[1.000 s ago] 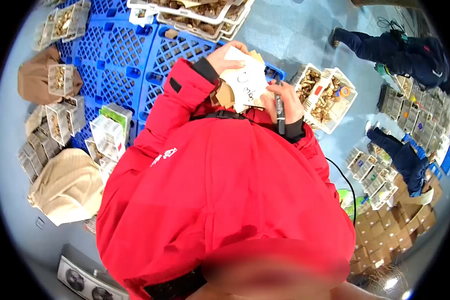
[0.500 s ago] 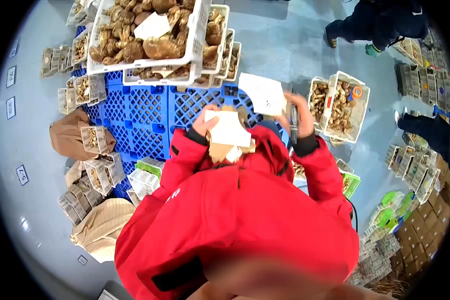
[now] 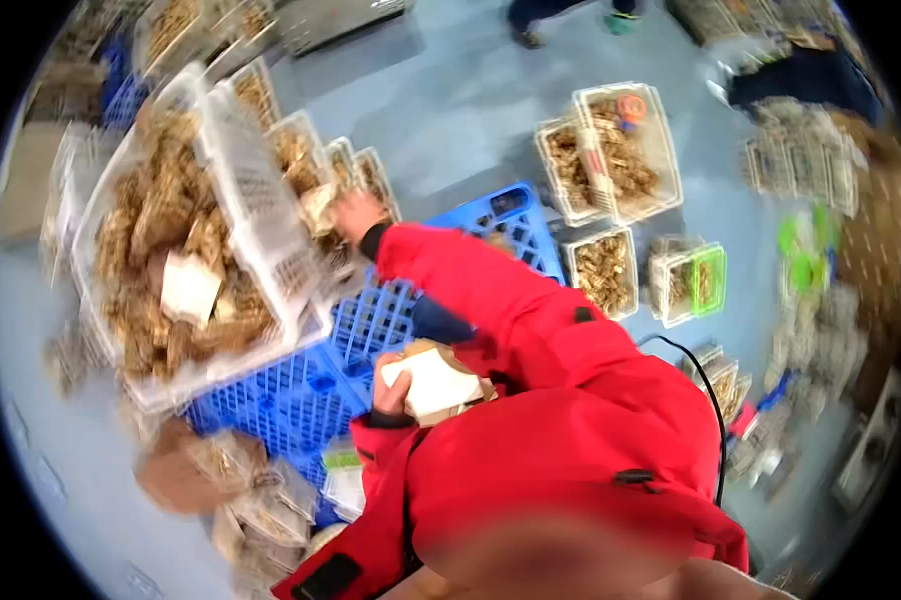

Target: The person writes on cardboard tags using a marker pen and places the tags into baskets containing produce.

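My left hand (image 3: 396, 385) is closed on a stack of white and brown paper cards (image 3: 437, 385), held in front of the red jacket. My right hand (image 3: 359, 213) is stretched out to the left over the stepped white crates (image 3: 296, 165) of mushrooms. At its fingertips is a small pale card (image 3: 319, 210), against the mushrooms; motion blurs the fingers. No pen shows in this hand now. Nearer on the left, a large white crate (image 3: 256, 215) heaped with big brown mushrooms (image 3: 166, 195) bears another white card (image 3: 191, 288).
Blue plastic pallets (image 3: 271, 400) lie beneath the crates. To the right, a crate of mushrooms (image 3: 636, 150) holds an orange tape roll (image 3: 632, 110). A black cable (image 3: 706, 380) curves beside the jacket. Another person's legs (image 3: 541, 15) show at the top.
My view has turned, bringing the big crate to the left. My right hand has gone from beside the cards, holding a white card and a pen, out to the crates. My left hand keeps its stack.
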`<state>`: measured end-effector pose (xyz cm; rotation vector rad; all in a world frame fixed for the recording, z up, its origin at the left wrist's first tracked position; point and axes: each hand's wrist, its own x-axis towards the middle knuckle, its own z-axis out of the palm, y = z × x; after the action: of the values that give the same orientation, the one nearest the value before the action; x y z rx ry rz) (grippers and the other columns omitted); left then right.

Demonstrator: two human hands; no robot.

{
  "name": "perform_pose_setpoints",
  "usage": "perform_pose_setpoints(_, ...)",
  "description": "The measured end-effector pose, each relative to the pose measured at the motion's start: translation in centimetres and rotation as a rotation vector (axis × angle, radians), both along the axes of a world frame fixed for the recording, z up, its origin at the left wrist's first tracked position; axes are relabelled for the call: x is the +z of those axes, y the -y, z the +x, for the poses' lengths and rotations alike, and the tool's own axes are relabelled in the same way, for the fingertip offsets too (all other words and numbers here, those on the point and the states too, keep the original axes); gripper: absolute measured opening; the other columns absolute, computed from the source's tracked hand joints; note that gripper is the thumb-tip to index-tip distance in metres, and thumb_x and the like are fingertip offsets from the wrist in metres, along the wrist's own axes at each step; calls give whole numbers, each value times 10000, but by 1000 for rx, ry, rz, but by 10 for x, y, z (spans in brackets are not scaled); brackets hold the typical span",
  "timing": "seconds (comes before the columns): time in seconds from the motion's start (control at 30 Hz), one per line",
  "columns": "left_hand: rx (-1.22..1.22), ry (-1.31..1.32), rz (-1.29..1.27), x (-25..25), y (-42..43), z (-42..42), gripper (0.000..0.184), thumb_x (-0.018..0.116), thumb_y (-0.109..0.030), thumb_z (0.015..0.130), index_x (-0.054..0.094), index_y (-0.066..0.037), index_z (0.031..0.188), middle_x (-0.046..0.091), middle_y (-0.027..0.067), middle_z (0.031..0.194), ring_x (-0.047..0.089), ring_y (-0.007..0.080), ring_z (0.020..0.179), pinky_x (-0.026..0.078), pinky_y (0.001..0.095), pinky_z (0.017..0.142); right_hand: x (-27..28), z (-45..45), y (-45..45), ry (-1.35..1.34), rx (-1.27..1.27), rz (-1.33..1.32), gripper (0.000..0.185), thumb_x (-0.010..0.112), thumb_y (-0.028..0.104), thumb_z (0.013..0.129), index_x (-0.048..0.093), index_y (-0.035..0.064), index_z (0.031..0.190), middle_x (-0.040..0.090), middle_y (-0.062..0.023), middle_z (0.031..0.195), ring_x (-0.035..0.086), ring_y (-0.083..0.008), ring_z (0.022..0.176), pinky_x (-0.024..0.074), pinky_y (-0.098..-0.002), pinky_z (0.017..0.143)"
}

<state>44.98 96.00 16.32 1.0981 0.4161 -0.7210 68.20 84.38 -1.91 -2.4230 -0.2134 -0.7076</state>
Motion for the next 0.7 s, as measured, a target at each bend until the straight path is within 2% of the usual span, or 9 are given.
perform_pose_setpoints(0.03, -31, 9, -17, -4, -2, 4, 302, 549, -115, 833, 412, -60, 1097, 535, 91, 953, 537, 158, 836, 451, 289, 745, -2, -1, -5, -283, 212, -30, 290, 544, 80, 703, 547, 64, 993, 516, -174, 912, 509, -336, 879, 426, -414, 764)
perform_pose_setpoints(0.07, -83, -32, 25, -22, -18, 0, 295, 551, -121, 834, 413, -67, 1089, 529, 79, 923, 519, 145, 801, 441, 275, 714, 33, -10, 0, 2, 115, 161, 205, 505, 87, 733, 539, 82, 935, 505, -148, 866, 511, -329, 835, 427, -427, 727)
perform_pose_setpoints(0.2, -148, 16, 33, -3, -5, 26, 287, 549, -122, 842, 409, -73, 1088, 519, 71, 906, 505, 139, 791, 434, 276, 719, 42, -2, -14, -50, 142, 143, 215, 513, 93, 739, 522, 83, 954, 496, -161, 893, 504, -341, 870, 433, -403, 747)
perform_pose_setpoints(0.27, -183, 36, 57, -8, -7, 31, 288, 538, -106, 847, 401, -70, 1097, 524, 89, 931, 513, 153, 805, 440, 289, 743, 14, 6, -20, -126, 90, 109, 257, 523, 98, 746, 534, 94, 1002, 509, -148, 974, 496, -325, 964, 432, -391, 818)
perform_pose_setpoints(0.37, -151, 68, 26, -5, -2, 34, 280, 528, -87, 851, 398, -74, 1099, 531, 101, 953, 519, 165, 811, 445, 292, 748, 5, 4, -16, -201, 161, 137, 315, 512, 66, 769, 514, 106, 1081, 478, -178, 1153, 466, -349, 1093, 401, -398, 925)
perform_pose_setpoints(0.5, -182, -66, -70, 4, 15, 43, 269, 527, -68, 853, 407, -86, 1093, 535, 93, 957, 528, 162, 820, 452, 281, 734, 0, 12, -7, -227, 316, 249, 322, 489, 61, 805, 484, 128, 1119, 460, -190, 1199, 453, -361, 1125, 390, -405, 943)
perform_pose_setpoints(0.53, -215, -39, -62, -1, 21, 46, 270, 530, -68, 852, 409, -86, 1093, 534, 85, 950, 526, 158, 819, 451, 279, 734, 10, 17, -7, -309, 357, 321, 345, 487, 50, 800, 485, 137, 1133, 454, -189, 1218, 452, -361, 1129, 385, -407, 948)
perform_pose_setpoints(0.63, -268, -45, -9, -10, 39, 44, 287, 553, -68, 840, 424, -89, 1095, 517, 47, 912, 508, 131, 809, 442, 265, 730, 32, 18, 13, -181, 254, 399, 401, 522, 28, 739, 514, 156, 1119, 461, -175, 1227, 440, -362, 1147, 398, -416, 918)
perform_pose_setpoints(0.7, -343, 7, 10, -16, 57, 46, 291, 560, -65, 834, 433, -87, 1094, 513, 42, 909, 500, 120, 802, 437, 259, 723, 43, 7, 57, -252, 167, 484, 459, 552, -7, 672, 514, 138, 1105, 526, -156, 1131, 475, -358, 1095, 421, -408, 867)
